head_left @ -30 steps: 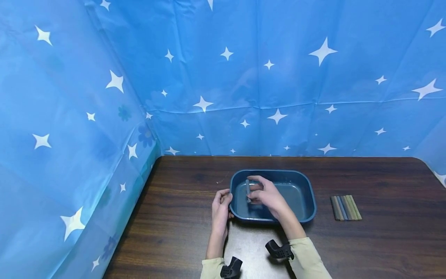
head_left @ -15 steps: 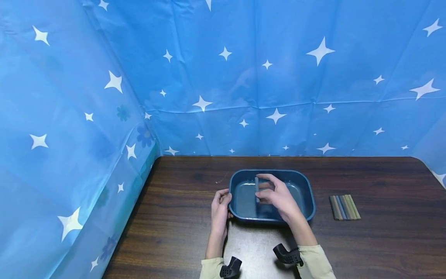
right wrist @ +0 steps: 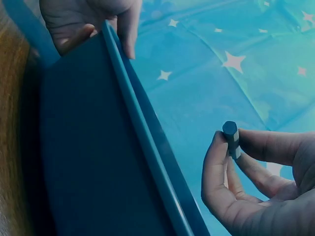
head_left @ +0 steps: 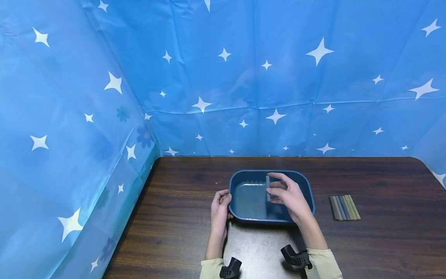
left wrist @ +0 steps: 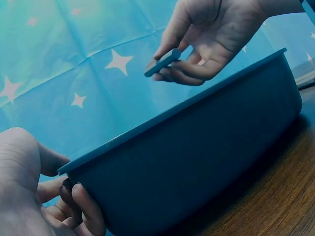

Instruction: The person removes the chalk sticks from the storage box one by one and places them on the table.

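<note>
A dark blue rectangular tub stands on the table. My left hand grips its left end, the thumb over the rim and the other fingers outside the wall, as the left wrist view shows. Between thumb and fingertips my right hand pinches a short, six-sided grey-blue stick. The stick is held above the tub's rim in the left wrist view. In the right wrist view its hexagonal end faces the camera.
Several similar sticks, in grey, blue and olive tones, lie side by side right of the tub. The brown wooden table meets a blue star-patterned cloth at the back and left.
My right hand has moved rightward across the tub, from its left part to past its middle, still pinching the stick. My left hand stays on the tub's left end.
</note>
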The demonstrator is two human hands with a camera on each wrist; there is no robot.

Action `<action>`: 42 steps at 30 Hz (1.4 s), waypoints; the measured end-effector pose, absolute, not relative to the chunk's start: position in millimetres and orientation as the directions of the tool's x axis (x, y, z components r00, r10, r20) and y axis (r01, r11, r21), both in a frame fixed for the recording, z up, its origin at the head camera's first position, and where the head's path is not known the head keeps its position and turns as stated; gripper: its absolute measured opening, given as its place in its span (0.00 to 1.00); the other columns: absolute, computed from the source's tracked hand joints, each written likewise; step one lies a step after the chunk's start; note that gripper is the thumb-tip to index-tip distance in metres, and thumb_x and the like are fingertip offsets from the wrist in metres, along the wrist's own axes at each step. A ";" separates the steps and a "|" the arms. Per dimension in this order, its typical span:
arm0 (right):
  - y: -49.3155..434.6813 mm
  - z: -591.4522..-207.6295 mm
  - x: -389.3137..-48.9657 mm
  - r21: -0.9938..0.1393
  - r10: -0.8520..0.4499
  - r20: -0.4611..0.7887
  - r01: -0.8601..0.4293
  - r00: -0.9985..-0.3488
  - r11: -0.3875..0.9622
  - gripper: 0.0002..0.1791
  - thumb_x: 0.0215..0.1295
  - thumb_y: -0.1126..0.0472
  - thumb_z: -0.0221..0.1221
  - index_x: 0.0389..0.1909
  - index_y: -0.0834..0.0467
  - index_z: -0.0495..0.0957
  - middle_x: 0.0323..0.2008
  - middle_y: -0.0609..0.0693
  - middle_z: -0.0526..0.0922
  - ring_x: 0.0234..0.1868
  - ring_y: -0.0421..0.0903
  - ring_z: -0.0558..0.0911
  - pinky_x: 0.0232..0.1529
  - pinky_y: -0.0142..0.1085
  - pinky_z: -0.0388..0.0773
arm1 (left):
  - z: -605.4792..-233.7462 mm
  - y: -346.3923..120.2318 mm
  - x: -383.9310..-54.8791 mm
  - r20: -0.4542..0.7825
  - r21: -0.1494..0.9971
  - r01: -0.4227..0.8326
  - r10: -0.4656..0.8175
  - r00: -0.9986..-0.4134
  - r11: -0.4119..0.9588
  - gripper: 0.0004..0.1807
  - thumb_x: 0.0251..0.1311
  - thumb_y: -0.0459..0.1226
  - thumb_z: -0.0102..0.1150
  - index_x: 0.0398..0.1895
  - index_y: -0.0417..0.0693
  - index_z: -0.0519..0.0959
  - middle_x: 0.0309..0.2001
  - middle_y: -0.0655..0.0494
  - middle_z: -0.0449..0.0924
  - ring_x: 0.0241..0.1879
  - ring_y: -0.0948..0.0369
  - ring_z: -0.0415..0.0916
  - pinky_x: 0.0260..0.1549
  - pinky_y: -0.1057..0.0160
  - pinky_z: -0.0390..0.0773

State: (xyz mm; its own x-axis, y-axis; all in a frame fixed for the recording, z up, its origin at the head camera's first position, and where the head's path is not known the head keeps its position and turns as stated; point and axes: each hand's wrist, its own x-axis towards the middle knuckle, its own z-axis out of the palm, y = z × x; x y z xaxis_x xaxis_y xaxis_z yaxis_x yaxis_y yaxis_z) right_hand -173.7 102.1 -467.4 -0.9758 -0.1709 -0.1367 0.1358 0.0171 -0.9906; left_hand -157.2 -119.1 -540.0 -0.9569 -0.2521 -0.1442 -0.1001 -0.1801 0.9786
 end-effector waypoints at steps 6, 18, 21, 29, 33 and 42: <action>113.0 -464.1 -173.7 -0.988 -0.131 -0.152 0.151 -0.980 0.015 0.28 0.76 0.66 0.57 0.73 0.65 0.66 0.57 0.68 0.76 0.47 0.50 0.83 0.45 0.41 0.85 | -540.3 -119.4 -156.8 -0.127 0.982 -0.085 -0.255 -0.959 -0.170 0.16 0.70 0.35 0.53 0.55 0.32 0.74 0.39 0.48 0.78 0.20 0.66 0.66 0.16 0.72 0.68; 138.7 -461.4 -170.3 -0.984 -0.048 -0.178 0.178 -0.983 0.001 0.27 0.78 0.63 0.57 0.74 0.62 0.66 0.55 0.57 0.80 0.47 0.42 0.81 0.43 0.40 0.84 | -539.6 -119.6 -158.4 -0.175 0.974 -0.131 -0.249 -0.952 -0.184 0.18 0.73 0.35 0.52 0.60 0.32 0.73 0.40 0.52 0.78 0.20 0.65 0.66 0.15 0.70 0.67; 146.2 -462.4 -169.6 -0.983 -0.031 -0.183 0.183 -0.983 -0.011 0.27 0.78 0.62 0.57 0.74 0.63 0.66 0.50 0.48 0.82 0.47 0.40 0.81 0.42 0.38 0.83 | -539.2 -119.3 -158.0 -0.171 0.975 -0.127 -0.252 -0.953 -0.181 0.17 0.73 0.35 0.53 0.59 0.32 0.73 0.39 0.52 0.78 0.20 0.65 0.66 0.16 0.71 0.67; 166.4 -464.6 -167.7 -0.981 0.005 -0.187 0.187 -0.982 -0.061 0.25 0.79 0.60 0.56 0.72 0.62 0.69 0.42 0.38 0.83 0.42 0.38 0.80 0.40 0.34 0.83 | -540.9 -119.2 -156.9 -0.098 0.985 -0.056 -0.254 -0.962 -0.166 0.14 0.71 0.35 0.52 0.54 0.33 0.75 0.37 0.50 0.78 0.20 0.66 0.66 0.16 0.72 0.68; 176.3 -465.0 -166.6 -0.982 0.017 -0.176 0.175 -0.984 -0.077 0.22 0.79 0.60 0.56 0.70 0.59 0.71 0.41 0.36 0.85 0.41 0.37 0.81 0.38 0.32 0.82 | -539.1 -118.9 -156.5 -0.124 0.981 -0.081 -0.252 -0.960 -0.175 0.16 0.72 0.35 0.53 0.56 0.33 0.74 0.38 0.51 0.78 0.20 0.66 0.66 0.16 0.72 0.67; 197.6 -465.7 -163.1 -0.984 0.037 -0.155 0.151 -0.987 -0.098 0.16 0.78 0.61 0.58 0.62 0.49 0.78 0.39 0.36 0.87 0.38 0.36 0.84 0.36 0.31 0.80 | -539.7 -119.8 -159.0 -0.180 0.973 -0.136 -0.251 -0.951 -0.185 0.16 0.73 0.33 0.52 0.58 0.30 0.73 0.39 0.50 0.78 0.20 0.65 0.65 0.16 0.70 0.67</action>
State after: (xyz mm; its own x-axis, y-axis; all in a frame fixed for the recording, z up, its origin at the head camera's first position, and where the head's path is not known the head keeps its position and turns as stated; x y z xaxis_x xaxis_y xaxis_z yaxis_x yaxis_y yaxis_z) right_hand -163.1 197.6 -465.7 -0.9871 0.0374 -0.1554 0.1512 -0.0976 -0.9837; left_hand -159.0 -119.8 -539.7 -0.9509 -0.2514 -0.1803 -0.1358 -0.1847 0.9734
